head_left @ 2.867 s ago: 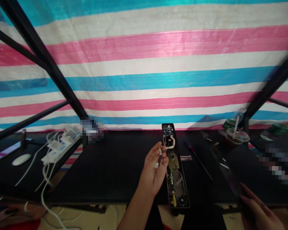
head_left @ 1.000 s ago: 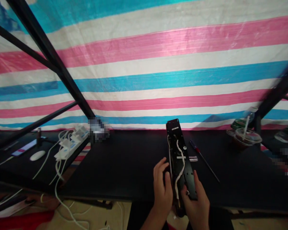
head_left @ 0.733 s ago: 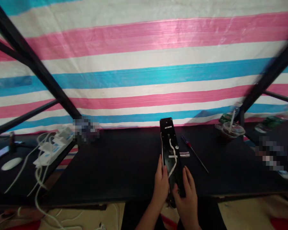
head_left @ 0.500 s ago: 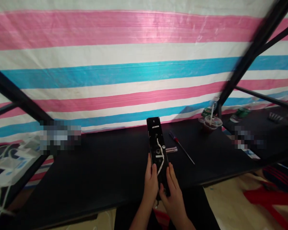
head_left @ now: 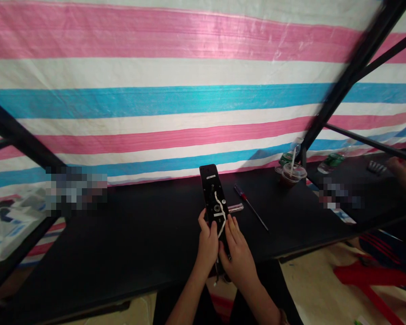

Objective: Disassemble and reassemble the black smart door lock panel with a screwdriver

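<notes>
A long black panel (head_left: 209,185) with a white cable (head_left: 219,205), small round fittings and pale labels on its face lies between my hands at the table's front edge. My left hand (head_left: 208,239) grips its left side, thumb on top. On the right side, my right hand (head_left: 235,243) is closed over the lower part, fingers together along the edge. A cable end with a white plug hangs below the panel. To the right lie a thin pinkish packet (head_left: 236,207) and a screwdriver (head_left: 250,206) with a red and blue handle.
Farther right on the black table (head_left: 149,234) stand a lidded cup with a straw (head_left: 292,174) and a plastic bottle (head_left: 286,159). White boxes and cables (head_left: 10,230) sit at the left. Another person's hand (head_left: 404,176) shows at far right, above a red stool (head_left: 368,275).
My right hand has slid inward over the panel's lower part, and my left hand has shifted slightly. The panel has tilted a little. The whole view has moved slightly too.
</notes>
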Tool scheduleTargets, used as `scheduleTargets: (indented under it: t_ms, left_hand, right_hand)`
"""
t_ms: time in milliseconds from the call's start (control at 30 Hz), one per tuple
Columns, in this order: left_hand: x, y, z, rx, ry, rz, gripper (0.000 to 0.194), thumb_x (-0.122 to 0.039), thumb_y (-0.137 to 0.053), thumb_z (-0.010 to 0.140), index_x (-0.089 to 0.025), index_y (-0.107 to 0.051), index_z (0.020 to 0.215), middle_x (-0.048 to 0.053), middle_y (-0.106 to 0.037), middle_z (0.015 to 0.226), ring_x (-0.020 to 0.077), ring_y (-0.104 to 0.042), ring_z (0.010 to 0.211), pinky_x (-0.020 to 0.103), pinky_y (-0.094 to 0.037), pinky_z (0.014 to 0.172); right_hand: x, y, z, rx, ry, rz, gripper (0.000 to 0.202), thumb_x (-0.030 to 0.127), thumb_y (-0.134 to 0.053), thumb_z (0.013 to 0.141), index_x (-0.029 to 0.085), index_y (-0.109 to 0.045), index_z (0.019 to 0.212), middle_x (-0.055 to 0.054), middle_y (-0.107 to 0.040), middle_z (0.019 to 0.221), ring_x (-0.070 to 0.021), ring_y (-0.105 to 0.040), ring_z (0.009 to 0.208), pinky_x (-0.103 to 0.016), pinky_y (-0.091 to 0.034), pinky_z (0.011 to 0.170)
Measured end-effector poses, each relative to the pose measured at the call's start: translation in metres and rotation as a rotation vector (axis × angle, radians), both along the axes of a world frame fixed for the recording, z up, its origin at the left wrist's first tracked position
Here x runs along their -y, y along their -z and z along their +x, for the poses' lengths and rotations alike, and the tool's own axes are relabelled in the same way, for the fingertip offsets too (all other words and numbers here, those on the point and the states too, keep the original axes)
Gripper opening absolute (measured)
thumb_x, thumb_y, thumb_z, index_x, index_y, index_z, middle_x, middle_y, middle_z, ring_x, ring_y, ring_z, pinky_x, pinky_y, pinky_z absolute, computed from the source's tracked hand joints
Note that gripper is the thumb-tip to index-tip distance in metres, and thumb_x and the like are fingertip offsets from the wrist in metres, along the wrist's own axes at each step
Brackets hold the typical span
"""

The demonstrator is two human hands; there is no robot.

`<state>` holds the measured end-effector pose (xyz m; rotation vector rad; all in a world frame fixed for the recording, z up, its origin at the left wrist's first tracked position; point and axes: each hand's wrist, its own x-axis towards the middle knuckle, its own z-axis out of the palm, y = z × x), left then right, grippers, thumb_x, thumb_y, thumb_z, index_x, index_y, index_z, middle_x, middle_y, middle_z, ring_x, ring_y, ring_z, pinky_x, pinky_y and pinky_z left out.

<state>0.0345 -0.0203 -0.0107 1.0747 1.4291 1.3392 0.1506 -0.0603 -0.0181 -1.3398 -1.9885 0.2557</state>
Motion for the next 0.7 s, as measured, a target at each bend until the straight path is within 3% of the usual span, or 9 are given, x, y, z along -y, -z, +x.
scheduleTargets:
  t_ms: [100,200,333,400,467,500,567,633,700]
  left_hand:
    - [-0.003,0.001,-0.002,0.102,0.04,-0.008,0.051,-0.023,-0.043,0.096,-0.023,-0.03,0.146,0.013,-0.066,0.129,0.0216,-0.068,0.117,0.043,-0.051,0.104]
    - [-0.002,0.005,0.001,0.07,0.023,0.06,0.054,-0.028,-0.042,0.098,-0.026,-0.027,0.15,0.013,-0.055,0.146,0.0215,-0.058,0.132,0.041,-0.046,0.111]
    - [0.002,0.006,0.005,0.024,0.028,0.09,0.057,-0.037,-0.044,0.1,-0.027,-0.027,0.153,0.01,-0.042,0.158,0.0211,-0.045,0.143,0.037,-0.04,0.116]
    - [0.006,0.007,0.002,0.073,0.055,0.062,0.059,-0.041,-0.047,0.099,-0.027,-0.028,0.154,0.011,-0.05,0.151,0.0222,-0.053,0.136,0.038,-0.046,0.111]
    - [0.011,0.009,-0.007,0.099,0.057,0.033,0.059,-0.043,-0.049,0.098,-0.025,-0.033,0.152,0.012,-0.061,0.139,0.0228,-0.064,0.122,0.04,-0.053,0.102]
    - [0.014,0.009,-0.015,0.076,0.044,0.027,0.057,-0.043,-0.05,0.097,-0.023,-0.038,0.149,0.012,-0.065,0.132,0.0226,-0.068,0.114,0.04,-0.055,0.097]
    - [0.02,0.01,-0.039,-0.069,-0.021,0.046,0.047,-0.041,-0.052,0.095,-0.021,-0.053,0.137,0.011,-0.068,0.123,0.0224,-0.07,0.104,0.039,-0.056,0.093]
    - [0.024,0.008,-0.071,-0.318,-0.113,0.076,0.035,-0.038,-0.052,0.093,-0.019,-0.066,0.118,0.011,-0.069,0.117,0.024,-0.068,0.103,0.041,-0.055,0.093]
    - [0.024,0.005,-0.105,-0.601,-0.176,0.065,0.033,-0.034,-0.049,0.092,-0.017,-0.07,0.111,0.012,-0.07,0.111,0.027,-0.066,0.101,0.045,-0.054,0.093]
  right_hand:
    - [0.007,0.007,0.002,-0.011,-0.005,-0.053,0.081,0.018,-0.054,0.092,0.024,-0.014,0.162,-0.012,-0.025,0.166,-0.0361,-0.021,0.153,-0.059,-0.04,0.115]
    - [0.017,0.014,0.008,-0.026,-0.028,-0.119,0.088,0.02,-0.058,0.09,0.026,-0.009,0.162,-0.012,-0.019,0.168,-0.0361,-0.016,0.154,-0.06,-0.037,0.116]
    - [0.024,-0.003,0.031,-0.04,-0.162,-0.282,0.106,0.026,-0.075,0.078,0.026,-0.01,0.162,-0.013,-0.012,0.169,-0.0383,-0.009,0.154,-0.062,-0.032,0.117]
    - [0.02,-0.019,0.053,-0.087,-0.276,-0.395,0.113,0.033,-0.083,0.071,0.026,-0.015,0.161,-0.014,-0.017,0.168,-0.0391,-0.015,0.153,-0.061,-0.033,0.116]
    - [0.004,-0.033,0.077,-0.199,-0.352,-0.487,0.104,0.039,-0.079,0.077,0.026,-0.02,0.161,-0.015,-0.036,0.161,-0.0334,-0.037,0.147,-0.053,-0.042,0.112]
    - [-0.009,-0.038,0.089,-0.251,-0.327,-0.498,0.088,0.041,-0.072,0.084,0.025,-0.028,0.159,-0.015,-0.048,0.154,-0.0298,-0.049,0.139,-0.047,-0.049,0.106]
    - [-0.045,-0.041,0.108,-0.25,-0.073,-0.393,0.062,0.043,-0.059,0.093,0.014,-0.048,0.147,-0.017,-0.067,0.129,-0.0262,-0.067,0.113,-0.04,-0.055,0.093]
    - [-0.086,-0.04,0.117,-0.075,0.186,-0.314,0.048,0.039,-0.054,0.096,0.008,-0.059,0.132,-0.018,-0.07,0.114,-0.0256,-0.069,0.097,-0.038,-0.054,0.09]
    - [-0.125,-0.037,0.115,0.169,0.293,-0.346,0.044,0.037,-0.057,0.096,0.005,-0.062,0.125,-0.023,-0.066,0.118,-0.0284,-0.065,0.108,-0.037,-0.048,0.097]
